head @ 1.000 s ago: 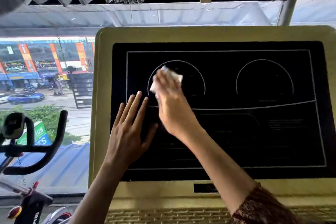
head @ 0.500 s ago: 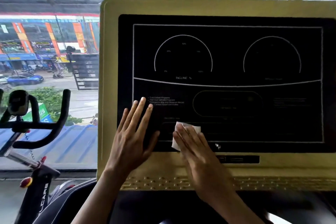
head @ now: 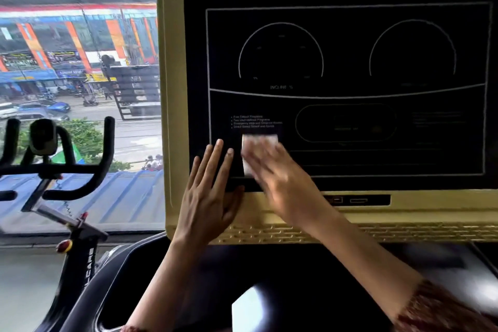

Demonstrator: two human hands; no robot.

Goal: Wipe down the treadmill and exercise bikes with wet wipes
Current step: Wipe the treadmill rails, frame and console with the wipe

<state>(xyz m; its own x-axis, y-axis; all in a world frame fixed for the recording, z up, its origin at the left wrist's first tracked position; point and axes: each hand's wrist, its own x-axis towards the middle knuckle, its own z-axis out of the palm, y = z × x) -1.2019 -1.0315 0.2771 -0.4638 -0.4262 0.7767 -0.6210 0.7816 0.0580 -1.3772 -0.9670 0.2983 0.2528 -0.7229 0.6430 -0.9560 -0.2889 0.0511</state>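
Fingers of the right hand [head: 280, 183] are lying flat, blurred, pressing a white wet wipe [head: 260, 143] against the treadmill console's black display panel [head: 350, 62], with the wipe showing just beyond the fingertips. Touching the panel's lower corner just left of that hand, the left hand [head: 210, 191] is resting spread and holding nothing. Thin, limp and damp, the wipe is probably inclined to bunch, so a broad flat press suits it better than a pinch. Well left of both hands, an exercise bike's handlebars [head: 67, 170] are standing before the window.

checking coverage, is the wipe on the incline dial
No, the right hand presses the wet wipe well below the incline dial.
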